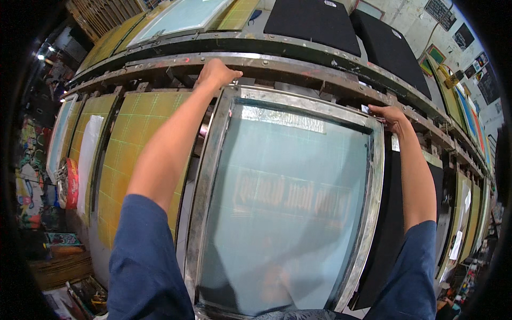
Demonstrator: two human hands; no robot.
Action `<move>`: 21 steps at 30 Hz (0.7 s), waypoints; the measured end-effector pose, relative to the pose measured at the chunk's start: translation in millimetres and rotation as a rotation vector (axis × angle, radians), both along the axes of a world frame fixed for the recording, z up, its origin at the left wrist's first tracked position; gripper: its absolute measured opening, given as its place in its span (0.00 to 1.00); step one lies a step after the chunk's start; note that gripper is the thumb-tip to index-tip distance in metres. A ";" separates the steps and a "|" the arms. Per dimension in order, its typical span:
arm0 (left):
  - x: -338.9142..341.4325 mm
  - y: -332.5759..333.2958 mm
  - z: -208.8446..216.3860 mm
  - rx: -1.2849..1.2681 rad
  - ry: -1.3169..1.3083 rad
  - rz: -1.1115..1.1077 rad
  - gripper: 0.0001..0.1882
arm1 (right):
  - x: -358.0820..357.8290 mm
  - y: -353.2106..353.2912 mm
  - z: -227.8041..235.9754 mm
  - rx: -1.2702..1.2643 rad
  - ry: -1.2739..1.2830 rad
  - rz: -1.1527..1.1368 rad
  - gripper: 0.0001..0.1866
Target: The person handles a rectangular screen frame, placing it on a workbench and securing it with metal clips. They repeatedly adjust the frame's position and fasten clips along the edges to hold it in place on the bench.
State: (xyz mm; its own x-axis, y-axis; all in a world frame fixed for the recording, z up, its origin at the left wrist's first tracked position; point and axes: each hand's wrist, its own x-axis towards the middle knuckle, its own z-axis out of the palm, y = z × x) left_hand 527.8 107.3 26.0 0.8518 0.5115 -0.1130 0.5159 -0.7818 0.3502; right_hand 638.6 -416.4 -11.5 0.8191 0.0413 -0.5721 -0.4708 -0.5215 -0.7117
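Note:
A silk-screen printing frame (pixel 376 186), with a metal border and pale blue-green mesh, lies in front of me and slopes toward my body. Faint lettering shows through the mesh (pixel 293 154), and a strip of shiny clear tape (pixel 282 118) crosses its upper part. At the far left corner my left hand (pixel 216 74) is closed, its thumb stretched to the right over the corner; its other fingers are mostly hidden. My right hand (pixel 391 117) grips the far right corner, fingertips bent at the edge. Beneath the right side a black board (pixel 381 256) shows.
A long metal rail (pixel 298 69) runs past the frame's far edge. Yellowish gridded boards (pixel 133 154) stand to the left, with a red round tin (pixel 69 184) beside them. Beyond the rail lie black-covered boards (pixel 314 26) and another screen frame (pixel 181 21).

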 end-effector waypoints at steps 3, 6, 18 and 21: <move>14.9 -16.6 -8.0 0.050 0.051 0.032 0.33 | -6.3 -2.6 5.5 -0.122 -0.060 -0.047 0.26; 17.8 -34.4 -4.6 0.105 0.051 0.062 0.34 | -16.5 -2.8 9.2 -0.060 -0.039 -0.029 0.26; 31.1 -0.3 -12.4 -0.359 0.192 -0.053 0.28 | -6.9 -11.3 8.1 -0.041 0.001 0.118 0.16; 18.7 -1.2 -8.6 -0.197 0.069 -0.090 0.29 | -0.3 -8.5 4.0 -0.140 -0.018 0.049 0.18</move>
State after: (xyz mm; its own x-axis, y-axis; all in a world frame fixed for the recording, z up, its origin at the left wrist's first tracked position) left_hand 546.4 106.1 17.4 0.8799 0.3957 -0.2630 0.4750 -0.7462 0.4665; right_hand 638.3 -424.9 -7.5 0.8285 0.0023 -0.5600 -0.4301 -0.6379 -0.6389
